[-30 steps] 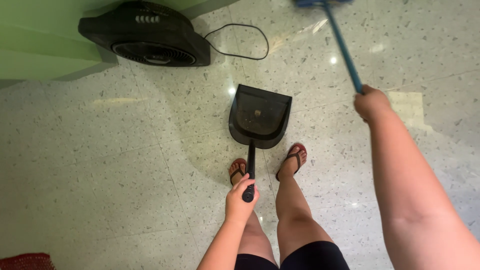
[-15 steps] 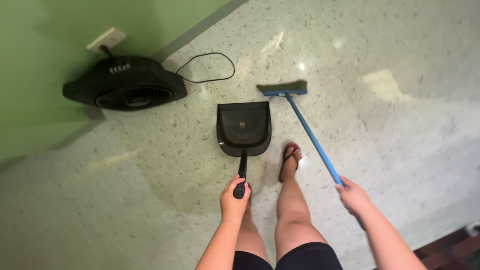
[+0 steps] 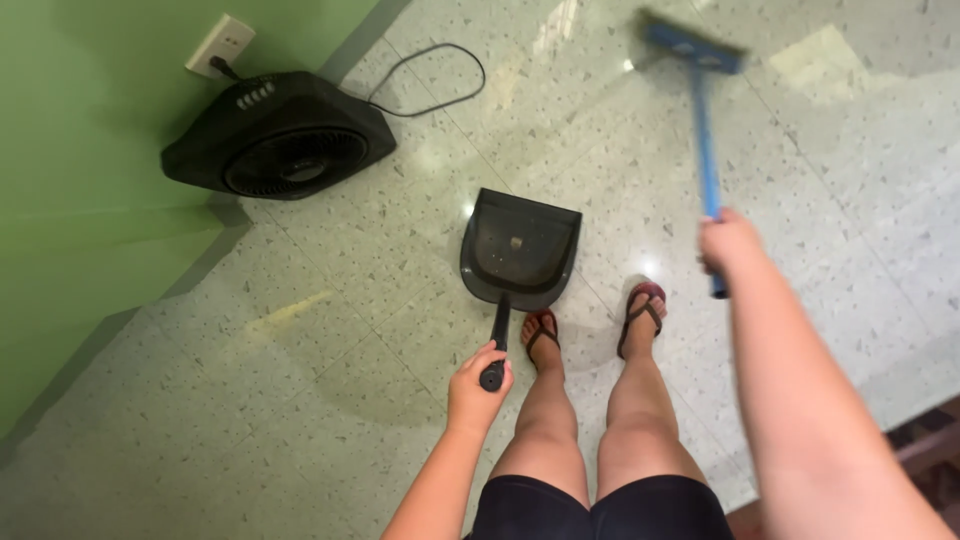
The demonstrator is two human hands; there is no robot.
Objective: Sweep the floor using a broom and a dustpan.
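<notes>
In the head view, the left hand is closed around the end of the black handle of a dustpan, fingers wrapped over the grip. The dustpan rests on the speckled floor just beyond the person's feet in sandals, its open mouth facing away toward the far side, with a small bit of debris visible inside the pan. The right hand is clenched around the blue pole of a broom; the pole runs from the hand up to the far right, where the broom head appears blurred over the floor, well apart from the dustpan. At the far left, a black box fan sits on the floor, leaning against the green wall, with its cord looping across the tiles behind it and its plug in a white wall outlet. The dustpan lies between the fan and the broom
</notes>
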